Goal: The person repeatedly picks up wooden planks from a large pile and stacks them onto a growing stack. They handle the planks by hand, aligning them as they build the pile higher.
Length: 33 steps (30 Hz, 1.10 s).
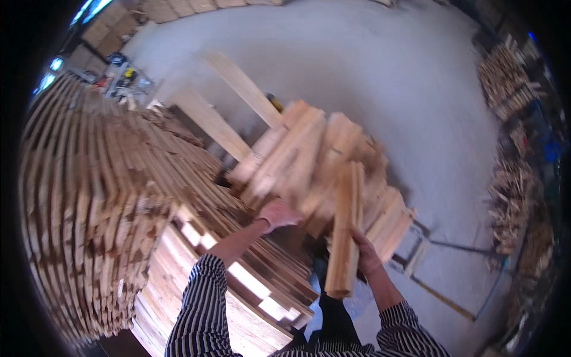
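My right hand (367,254) is wrapped round the side of a short stack of narrow wooden boards (341,256), held lengthwise in front of my body. Its fingers are partly hidden by the wood. To the left, my left hand (278,215) reaches to the near edge of a pile of wooden boards (285,156); motion smears its fingers, so their grip is unclear. The pile lies unevenly, with more loose boards (389,223) at its right end.
Tall rows of stacked boards (89,220) fill the left side, beside a pale wooden surface (172,279). Two long planks (244,86) jut out beyond the pile. A metal frame (446,297) stands on the grey floor at right. Wood heaps (505,77) line the far right.
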Available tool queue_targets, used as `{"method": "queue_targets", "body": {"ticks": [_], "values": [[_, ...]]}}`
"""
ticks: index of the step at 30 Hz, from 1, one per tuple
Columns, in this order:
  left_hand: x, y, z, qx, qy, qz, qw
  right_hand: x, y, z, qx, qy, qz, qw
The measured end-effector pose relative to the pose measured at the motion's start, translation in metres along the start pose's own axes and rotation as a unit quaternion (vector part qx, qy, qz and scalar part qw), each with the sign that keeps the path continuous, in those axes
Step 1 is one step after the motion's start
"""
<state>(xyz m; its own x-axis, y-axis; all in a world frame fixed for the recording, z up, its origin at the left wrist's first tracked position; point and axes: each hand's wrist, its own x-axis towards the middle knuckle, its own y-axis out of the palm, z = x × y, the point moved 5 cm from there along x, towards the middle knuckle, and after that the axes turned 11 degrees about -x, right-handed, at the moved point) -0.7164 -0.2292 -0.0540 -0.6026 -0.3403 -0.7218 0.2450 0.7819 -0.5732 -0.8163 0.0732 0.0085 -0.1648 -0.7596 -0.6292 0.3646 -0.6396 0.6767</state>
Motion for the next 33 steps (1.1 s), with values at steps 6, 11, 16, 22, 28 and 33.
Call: {"method": "queue_targets", "body": {"ticks": [6, 11, 16, 22, 28, 33], "values": [[-0.200, -0.046, -0.143, -0.446, 0.078, 0.112, 0.885, 0.020, 0.004, -0.004, 0.015, -0.084, 0.047, 0.995], [-0.311, -0.007, -0.097, -0.278, 0.149, -0.061, 0.947, -0.042, 0.151, -0.011, -0.084, -0.183, 0.075, 0.977], [-0.421, 0.010, -0.059, -0.389, 0.328, -0.188, 0.840, -0.094, 0.186, -0.045, -0.575, -0.452, 0.044, 0.680], [-0.495, -0.060, -0.025, -0.639, 0.238, -0.342, 0.646, -0.172, 0.309, -0.152, -0.463, -0.265, 0.217, 0.818], [-0.516, 0.066, 0.086, -0.795, 0.129, -0.369, 0.464, -0.198, 0.299, -0.217, -0.639, -0.302, 0.134, 0.694], [-0.508, 0.141, 0.157, -0.864, 0.144, -0.325, 0.357, -0.142, 0.278, -0.185, -0.779, -0.253, -0.010, 0.574]]}}
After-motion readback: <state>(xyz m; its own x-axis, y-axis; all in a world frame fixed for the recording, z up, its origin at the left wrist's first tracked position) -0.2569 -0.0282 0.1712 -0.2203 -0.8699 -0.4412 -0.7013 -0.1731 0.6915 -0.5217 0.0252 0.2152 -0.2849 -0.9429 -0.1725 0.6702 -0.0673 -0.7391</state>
